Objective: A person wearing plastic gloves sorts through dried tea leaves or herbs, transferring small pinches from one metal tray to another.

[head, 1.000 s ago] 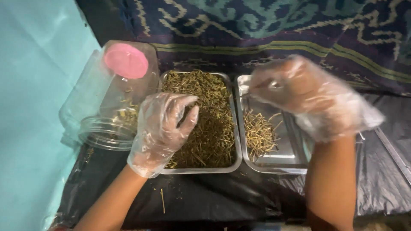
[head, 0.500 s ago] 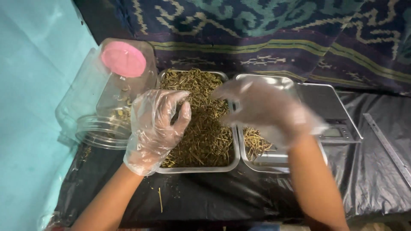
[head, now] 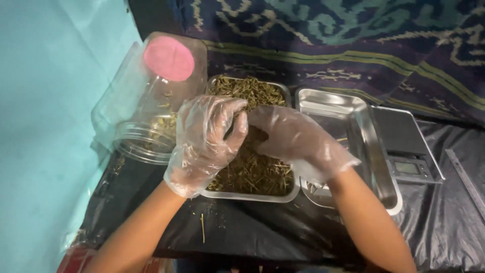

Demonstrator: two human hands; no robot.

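Both hands wear loose clear plastic gloves and meet over the left steel tray (head: 252,196), which is full of dried green-brown herb stems (head: 255,172). My left hand (head: 207,141) hovers over the tray's left side with fingers loosely curled toward the right hand. My right hand (head: 295,139) reaches in from the right, fingertips down on the herbs near the tray's middle. Its palm hides whether it grips any stems. The two hands' fingertips nearly touch.
A second steel tray (head: 331,103) sits to the right, partly on a small digital scale (head: 404,149). A clear plastic jar (head: 146,111) with a pink end lies on its side at the left. A metal ruler (head: 467,177) lies far right on black plastic sheeting (head: 252,232).
My right hand came down from above the right tray and moved left into the herb tray. My left hand curled its fingers. The camera view shifted, so everything sits further right.
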